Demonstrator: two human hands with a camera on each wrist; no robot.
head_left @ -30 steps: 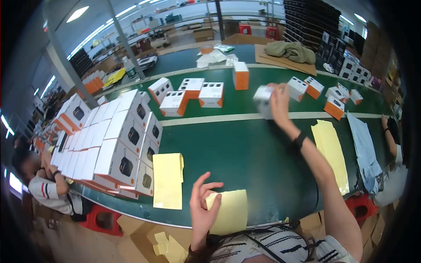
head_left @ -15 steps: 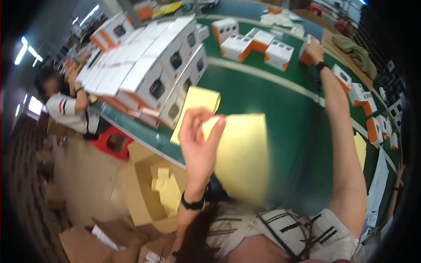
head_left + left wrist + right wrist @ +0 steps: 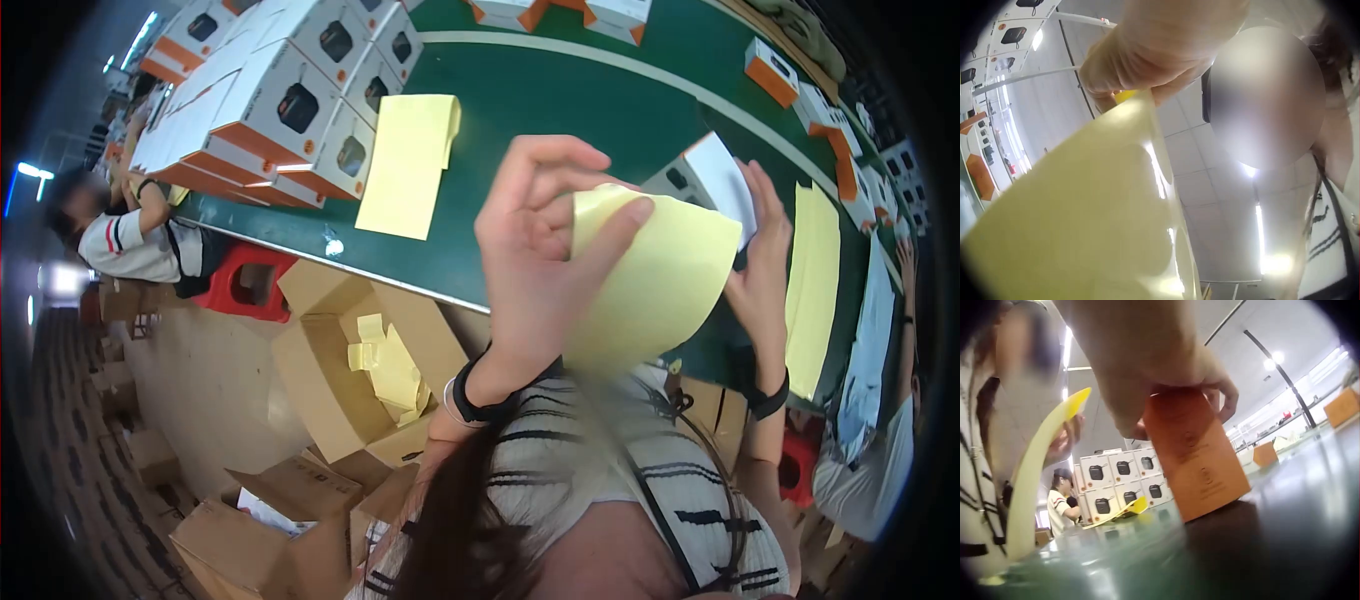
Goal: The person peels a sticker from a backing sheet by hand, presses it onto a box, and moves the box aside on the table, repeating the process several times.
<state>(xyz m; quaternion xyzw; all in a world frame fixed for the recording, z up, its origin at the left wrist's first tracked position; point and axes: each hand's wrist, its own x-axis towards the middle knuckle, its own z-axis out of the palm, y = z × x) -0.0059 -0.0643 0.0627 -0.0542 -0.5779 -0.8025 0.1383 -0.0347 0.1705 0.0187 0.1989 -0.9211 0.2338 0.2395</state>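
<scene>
My left hand (image 3: 535, 250) pinches a glossy yellow sheet (image 3: 665, 275) between thumb and fingers, near its upper left edge. In the left wrist view the yellow sheet (image 3: 1085, 219) hangs curved from the hand (image 3: 1160, 44). My right hand (image 3: 765, 255) grips a white and orange box (image 3: 715, 170) just behind the sheet, which hides part of it. In the right wrist view the box's orange side (image 3: 1197, 456) stands tilted close over the table, with the right hand (image 3: 1147, 362) round its top.
A big stack of white boxes (image 3: 290, 110) stands at the left, beside a folded yellow sheet (image 3: 410, 165). Another yellow sheet (image 3: 812, 290) lies at the right. More boxes (image 3: 770, 75) stand farther back. An opened carton (image 3: 330, 370) is on the floor. Another person (image 3: 140, 235) sits left.
My right hand has taken a box from the far side of the table and brought it back beside the yellow sheet. The left hand keeps its pinch, and the view has tilted down.
</scene>
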